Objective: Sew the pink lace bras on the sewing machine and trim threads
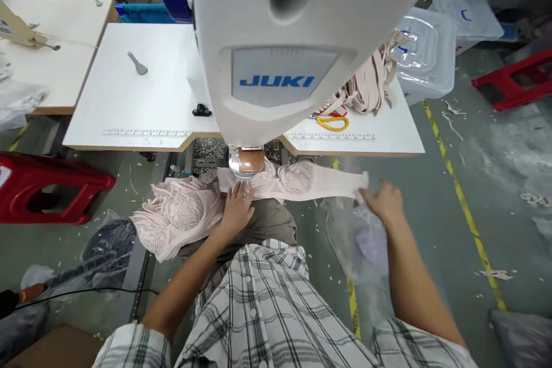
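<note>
A pale pink lace garment [297,179] lies stretched under the head of a white JUKI sewing machine [280,40]. My left hand [237,207] rests flat on the lace just in front of the presser foot [249,162], fingers spread. My right hand [383,202] pinches the garment's right end and holds it out taut. A pile of more pink lace pieces [175,218] hangs over my left knee.
The white sewing table [129,103] carries yellow-handled scissors [333,122] and a heap of beige straps [371,86]. Clear plastic bins [425,52] stand at the right. A red stool [47,187] is at the left, another [517,80] at the far right. A clear plastic bag [357,241] hangs below my right hand.
</note>
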The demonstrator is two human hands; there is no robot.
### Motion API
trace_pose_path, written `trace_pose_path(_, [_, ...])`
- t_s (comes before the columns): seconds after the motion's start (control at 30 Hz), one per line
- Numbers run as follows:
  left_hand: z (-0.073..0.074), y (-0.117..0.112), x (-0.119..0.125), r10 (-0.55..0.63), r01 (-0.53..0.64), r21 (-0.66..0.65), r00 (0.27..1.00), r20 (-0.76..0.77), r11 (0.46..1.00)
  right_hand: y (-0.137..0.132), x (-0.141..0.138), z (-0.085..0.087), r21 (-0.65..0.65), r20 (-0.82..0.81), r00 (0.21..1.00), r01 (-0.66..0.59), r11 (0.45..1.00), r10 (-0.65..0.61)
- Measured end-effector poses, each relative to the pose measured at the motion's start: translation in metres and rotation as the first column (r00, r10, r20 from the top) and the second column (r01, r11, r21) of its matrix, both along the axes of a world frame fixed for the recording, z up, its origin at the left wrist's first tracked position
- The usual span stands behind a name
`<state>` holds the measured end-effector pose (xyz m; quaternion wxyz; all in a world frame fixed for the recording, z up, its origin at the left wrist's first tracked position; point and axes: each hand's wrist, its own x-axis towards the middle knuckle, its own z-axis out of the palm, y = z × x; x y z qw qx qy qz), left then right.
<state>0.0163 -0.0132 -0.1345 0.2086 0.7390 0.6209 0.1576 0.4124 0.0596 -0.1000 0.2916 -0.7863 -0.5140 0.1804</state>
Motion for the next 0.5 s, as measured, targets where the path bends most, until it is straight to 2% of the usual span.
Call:
trace_pose_path(0.07, [0.002,-0.020,-0.023,0.097,-0.098,-0.038,0.994,-0.043,0.994,-0.004,-0.026,-0.024,-0.067,-0.007,0.991,-0.137,0.988,0.137])
trace_pose_path(0.13, [0.012,-0.045,-0.069,0.282,-0.293,-0.068,0.950,-0.134,0.954,-0.010,-0.062,-0.041,-0.117,-0.066,0.950,-0.312,0.943,0.306])
trace_pose_path(0.17, [0.019,-0.059,-0.096,0.399,-0.420,-0.071,0.894,-0.201,0.905,-0.013,-0.083,-0.046,-0.126,-0.098,0.915,-0.401,0.907,0.391])
trace_pose_path(0.23, [0.036,-0.087,-0.148,0.609,-0.664,-0.049,0.711,-0.350,0.747,-0.018,-0.129,-0.046,-0.107,-0.174,0.819,-0.568,0.816,0.547])
trace_pose_path(0.3, [0.049,-0.111,-0.185,0.692,-0.796,-0.063,0.560,-0.456,0.602,-0.021,-0.176,-0.036,-0.077,-0.280,0.685,-0.714,0.695,0.673])
trace_pose_path(0.33, [0.053,-0.120,-0.195,0.700,-0.828,-0.086,0.520,-0.488,0.555,-0.023,-0.200,-0.028,-0.069,-0.341,0.595,-0.788,0.612,0.728])
trace_pose_path(0.4, [0.059,-0.131,-0.199,0.693,-0.846,-0.141,0.507,-0.512,0.515,-0.027,-0.245,-0.010,-0.037,-0.432,0.400,-0.904,0.427,0.808])
trace_pose_path(0.43, [0.063,-0.134,-0.193,0.688,-0.840,-0.159,0.520,-0.507,0.518,-0.031,-0.266,-0.001,-0.006,-0.448,0.318,-0.936,0.353,0.836])
trace_pose_path(0.5, [0.076,-0.133,-0.168,0.671,-0.802,-0.181,0.581,-0.461,0.570,-0.038,-0.301,0.015,0.085,-0.416,0.185,-0.967,0.240,0.890])
